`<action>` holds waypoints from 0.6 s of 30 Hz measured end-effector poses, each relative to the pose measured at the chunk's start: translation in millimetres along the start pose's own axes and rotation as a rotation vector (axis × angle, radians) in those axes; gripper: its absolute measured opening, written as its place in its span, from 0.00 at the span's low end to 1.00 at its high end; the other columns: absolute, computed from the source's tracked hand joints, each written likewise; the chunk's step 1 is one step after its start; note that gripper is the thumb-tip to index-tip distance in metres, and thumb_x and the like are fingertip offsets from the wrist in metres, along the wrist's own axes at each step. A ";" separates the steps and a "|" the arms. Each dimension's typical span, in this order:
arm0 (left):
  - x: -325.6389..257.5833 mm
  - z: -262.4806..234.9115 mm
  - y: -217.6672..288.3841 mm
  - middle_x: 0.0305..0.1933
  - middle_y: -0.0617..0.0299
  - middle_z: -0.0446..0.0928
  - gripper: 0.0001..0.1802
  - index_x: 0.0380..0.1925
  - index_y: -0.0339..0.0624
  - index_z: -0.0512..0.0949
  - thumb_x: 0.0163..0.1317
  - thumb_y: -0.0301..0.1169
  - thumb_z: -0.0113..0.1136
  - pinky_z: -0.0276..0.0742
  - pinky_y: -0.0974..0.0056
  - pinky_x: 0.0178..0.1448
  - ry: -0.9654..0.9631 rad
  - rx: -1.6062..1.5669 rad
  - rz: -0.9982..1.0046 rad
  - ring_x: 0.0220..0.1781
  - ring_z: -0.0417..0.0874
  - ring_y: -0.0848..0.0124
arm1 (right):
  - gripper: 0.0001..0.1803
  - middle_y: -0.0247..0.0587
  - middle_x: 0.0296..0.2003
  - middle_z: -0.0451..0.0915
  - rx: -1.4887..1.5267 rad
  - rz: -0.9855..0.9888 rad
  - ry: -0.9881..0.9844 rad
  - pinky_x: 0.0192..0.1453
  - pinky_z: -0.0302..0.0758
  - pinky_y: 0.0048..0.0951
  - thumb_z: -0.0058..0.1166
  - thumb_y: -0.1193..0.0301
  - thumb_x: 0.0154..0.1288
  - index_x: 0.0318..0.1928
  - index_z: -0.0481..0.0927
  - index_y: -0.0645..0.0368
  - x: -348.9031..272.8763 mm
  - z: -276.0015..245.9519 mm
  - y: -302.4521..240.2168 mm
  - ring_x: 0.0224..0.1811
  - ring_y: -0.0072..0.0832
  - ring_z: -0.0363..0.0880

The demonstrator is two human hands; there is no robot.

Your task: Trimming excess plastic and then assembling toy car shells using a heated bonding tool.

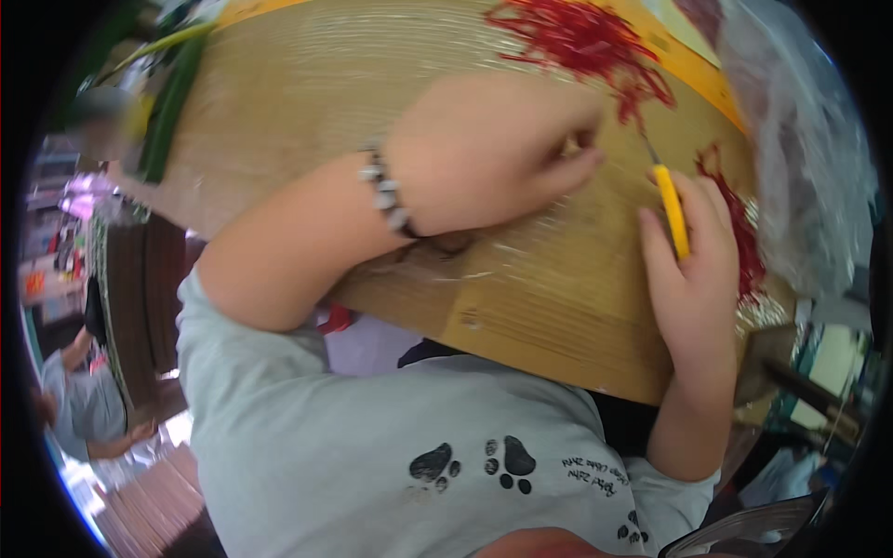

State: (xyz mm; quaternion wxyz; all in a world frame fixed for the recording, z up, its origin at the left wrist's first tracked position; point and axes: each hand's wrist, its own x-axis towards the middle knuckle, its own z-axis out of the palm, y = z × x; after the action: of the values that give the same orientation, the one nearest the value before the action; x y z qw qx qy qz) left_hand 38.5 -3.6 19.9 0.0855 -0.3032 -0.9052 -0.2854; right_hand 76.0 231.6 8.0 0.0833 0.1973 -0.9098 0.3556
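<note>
- In the middle of the frame we see the left hand (488, 153), back upward, its fingers curled in toward the thumb; we cannot tell whether it pinches anything.
- A bracelet of pale beads on a dark band (386, 193) circles its wrist.
- Right of centre, the right hand (702, 246) is closed around a slim yellow-handled tool with a thin metal tip (672, 209), which points toward the top of the frame.
- At top right of centre we find a loose heap of thin, shiny red strands (577, 37); its lower end trails down to the tool's tip.
- A second, narrower bundle of red strands (744, 232) lies at right, just beside the right hand.
- Under these we see a brown tabletop covered in creased clear film (326, 74).
- A crumpled translucent plastic bag (791, 149) fills the upper right.
- At lower left we notice another person in grey (84, 400), well apart from the table.
</note>
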 end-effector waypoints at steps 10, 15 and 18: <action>-6.4 -16.1 34.6 0.31 0.64 0.83 0.05 0.35 0.46 0.86 0.62 0.22 0.69 0.73 0.70 0.29 -0.120 -0.771 0.587 0.25 0.81 0.69 | 0.15 0.52 0.42 0.77 0.032 0.117 0.007 0.48 0.75 0.39 0.59 0.80 0.65 0.52 0.77 0.66 -5.8 -8.5 -5.2 0.44 0.50 0.79; -14.7 -20.4 35.9 0.34 0.60 0.84 0.07 0.37 0.46 0.86 0.59 0.23 0.70 0.76 0.66 0.30 -0.233 -1.152 0.517 0.28 0.83 0.64 | 0.16 0.52 0.41 0.77 0.008 0.048 0.026 0.48 0.75 0.38 0.60 0.80 0.64 0.52 0.77 0.66 -5.4 -4.4 -7.2 0.43 0.48 0.78; -14.0 -18.4 29.4 0.35 0.58 0.84 0.08 0.37 0.46 0.86 0.58 0.24 0.70 0.77 0.65 0.31 -0.283 -1.095 0.489 0.28 0.83 0.62 | 0.17 0.51 0.41 0.77 -0.040 0.050 0.052 0.49 0.75 0.38 0.60 0.80 0.64 0.53 0.77 0.66 -4.8 -6.4 -5.5 0.43 0.47 0.79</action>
State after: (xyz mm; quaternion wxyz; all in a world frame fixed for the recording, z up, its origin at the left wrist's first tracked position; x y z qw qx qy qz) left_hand 66.9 -1.8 44.1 -0.1405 -0.5365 -0.5341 -0.6381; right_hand 82.8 233.8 14.7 0.1021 0.1634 -0.9189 0.3442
